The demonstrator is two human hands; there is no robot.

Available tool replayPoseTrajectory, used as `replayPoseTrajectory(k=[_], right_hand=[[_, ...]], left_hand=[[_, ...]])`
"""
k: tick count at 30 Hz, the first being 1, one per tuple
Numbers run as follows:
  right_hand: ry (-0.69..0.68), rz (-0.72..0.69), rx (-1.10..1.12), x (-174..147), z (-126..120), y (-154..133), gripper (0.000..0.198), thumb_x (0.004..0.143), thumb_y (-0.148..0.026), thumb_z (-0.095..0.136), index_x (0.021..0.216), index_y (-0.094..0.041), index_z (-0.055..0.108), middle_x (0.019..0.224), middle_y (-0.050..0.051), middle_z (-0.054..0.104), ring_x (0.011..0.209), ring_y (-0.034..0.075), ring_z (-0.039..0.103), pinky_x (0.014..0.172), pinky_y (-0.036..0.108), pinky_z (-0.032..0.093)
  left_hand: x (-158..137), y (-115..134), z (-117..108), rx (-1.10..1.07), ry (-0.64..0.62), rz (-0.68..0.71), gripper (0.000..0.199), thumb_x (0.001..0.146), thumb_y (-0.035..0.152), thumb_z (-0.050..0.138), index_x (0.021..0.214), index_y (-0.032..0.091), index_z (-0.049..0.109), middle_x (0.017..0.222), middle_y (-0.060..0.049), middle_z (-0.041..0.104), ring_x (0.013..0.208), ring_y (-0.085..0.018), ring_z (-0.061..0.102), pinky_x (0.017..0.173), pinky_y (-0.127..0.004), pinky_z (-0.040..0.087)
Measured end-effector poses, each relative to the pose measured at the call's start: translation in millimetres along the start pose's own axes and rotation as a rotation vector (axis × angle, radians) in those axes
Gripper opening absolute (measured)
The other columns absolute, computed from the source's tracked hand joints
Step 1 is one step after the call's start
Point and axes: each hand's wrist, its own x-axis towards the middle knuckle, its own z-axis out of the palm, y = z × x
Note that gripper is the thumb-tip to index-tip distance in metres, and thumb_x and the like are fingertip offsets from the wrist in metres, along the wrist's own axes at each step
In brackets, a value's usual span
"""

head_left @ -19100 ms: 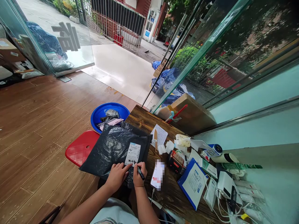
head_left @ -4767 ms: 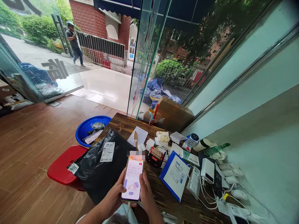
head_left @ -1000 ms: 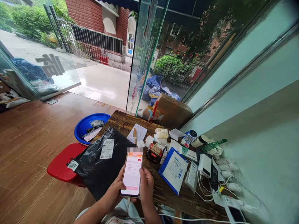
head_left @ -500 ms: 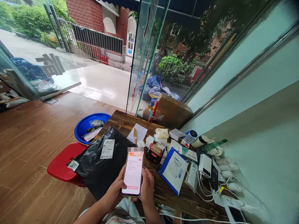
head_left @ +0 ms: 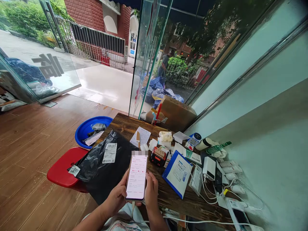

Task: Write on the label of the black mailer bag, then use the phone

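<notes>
A smartphone (head_left: 136, 178) with a lit, mostly white screen is held upright between both my hands, a white cable running down from its lower end. My left hand (head_left: 118, 194) is closed round its left edge, the thumb at the lower left of the screen. Round the right edge, my right hand (head_left: 151, 189) is closed with its thumb along the side. A black plastic parcel bag (head_left: 96, 173) with a white label lies on the table to the left of the phone. Just right of the phone sits a small black and orange label printer (head_left: 158, 156).
On the wooden table (head_left: 125, 123) are a knife (head_left: 138, 138) on a paper sheet, a blue-edged envelope (head_left: 177, 173), a white power bank (head_left: 209, 168) and tangled cables. A red stool (head_left: 61, 170) and blue basin (head_left: 81, 128) stand left. Behind the glass, a person (head_left: 164, 65) stands outside.
The phone's screen has switched from an orange-topped page to a white page of text lines. My left thumb has drawn back toward the edge. The person outside stands more upright.
</notes>
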Motion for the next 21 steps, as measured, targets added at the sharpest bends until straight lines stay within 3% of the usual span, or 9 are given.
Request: replayPoseTrajectory(k=[8, 13, 17, 21], right_hand=[[0.012, -0.022, -0.014, 0.6, -1.7, 7.8, 0.047, 0.061, -0.063, 0.063, 0.07, -0.017, 0.064, 0.068, 0.005, 0.068, 0.061, 0.019, 0.057, 0.058, 0.029, 0.047], [0.076, -0.064, -0.075, 8.4, -3.6, 8.2, 0.045, 0.061, -0.062, 0.064, 0.066, -0.017, 0.064, 0.065, 0.004, 0.066, 0.065, 0.02, 0.057, 0.059, 0.029, 0.047], [0.075, -0.118, -0.11, 18.6, -3.2, -3.1, 0.044, 0.064, -0.061, 0.062, 0.062, -0.017, 0.062, 0.063, 0.003, 0.064, 0.065, 0.019, 0.055, 0.06, 0.029, 0.046], [-0.055, -0.092, -0.08, 28.5, -0.5, -14.1, 0.047, 0.065, -0.064, 0.062, 0.063, -0.017, 0.061, 0.064, 0.003, 0.063, 0.065, 0.018, 0.054, 0.062, 0.029, 0.045]], left_hand=[[-1.1, 1.5, 2.9, 0.054, 0.075, -0.039, 0.109, 0.053, 0.006, 0.049, 0.147, 0.038, 0.006, 0.138, -0.007, 0.045, 0.103, -0.028, 0.056, 0.067, -0.034, 0.056], [-3.6, 2.8, 0.9, 0.019, -0.033, 0.0, 0.105, 0.052, 0.01, 0.045, 0.148, 0.036, 0.011, 0.142, -0.008, 0.041, 0.102, -0.032, 0.056, 0.067, -0.041, 0.056], [-7.2, 6.8, 3.7, 0.021, -0.067, -0.026, 0.107, 0.054, 0.01, 0.043, 0.148, 0.039, 0.0, 0.145, -0.006, 0.035, 0.096, -0.027, 0.057, 0.068, -0.039, 0.053], [-9.4, 9.3, 9.8, 0.073, -0.059, -0.031, 0.111, 0.052, 0.012, 0.045, 0.147, 0.037, -0.007, 0.147, -0.007, 0.03, 0.088, -0.024, 0.057, 0.066, -0.038, 0.053]])
